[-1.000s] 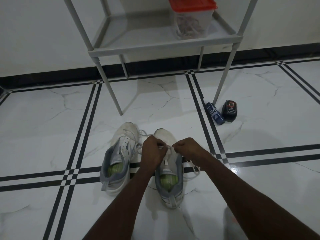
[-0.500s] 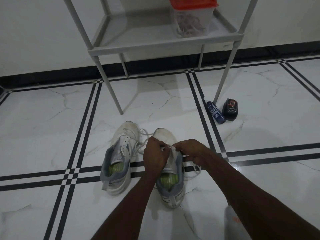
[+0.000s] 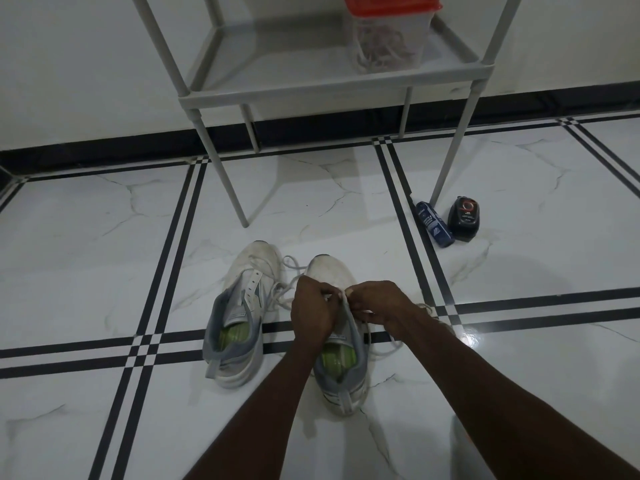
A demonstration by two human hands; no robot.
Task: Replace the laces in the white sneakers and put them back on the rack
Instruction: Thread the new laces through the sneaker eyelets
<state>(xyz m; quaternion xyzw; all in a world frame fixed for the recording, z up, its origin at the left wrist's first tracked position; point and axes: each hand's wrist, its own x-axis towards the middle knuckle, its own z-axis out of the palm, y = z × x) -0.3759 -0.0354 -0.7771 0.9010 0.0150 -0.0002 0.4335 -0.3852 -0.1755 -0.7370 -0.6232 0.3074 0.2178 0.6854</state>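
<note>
The marble-patterned floor (image 3: 104,244), white with black double stripes, fills most of the view. At 12 o'clock stands the grey rack (image 3: 311,88); its upper part is cut off by the top edge, and only one shelf shows. On that shelf sits a clear tub (image 3: 389,39) with a red lid, its top cropped; pale tangled cords show through its wall, too blurred to identify with certainty.

Just below centre the two white sneakers stand side by side, toes toward 12 o'clock. The left sneaker (image 3: 242,313) lies open with loose lace (image 3: 284,289) trailing toward its neighbour. The right sneaker (image 3: 341,368) is partly hidden under both hands. The left hand (image 3: 311,310) has its fingers curled over the shoe's tongue area, pinching lace; the right hand (image 3: 375,301) meets it fingertip to fingertip, also pinching a lace strand. More lace spills out at 3 o'clock of that shoe.

At 2 o'clock, beside a rack leg, lie a dark blue tube (image 3: 434,223) and a black container (image 3: 463,218); their white lettering is too small to read.
</note>
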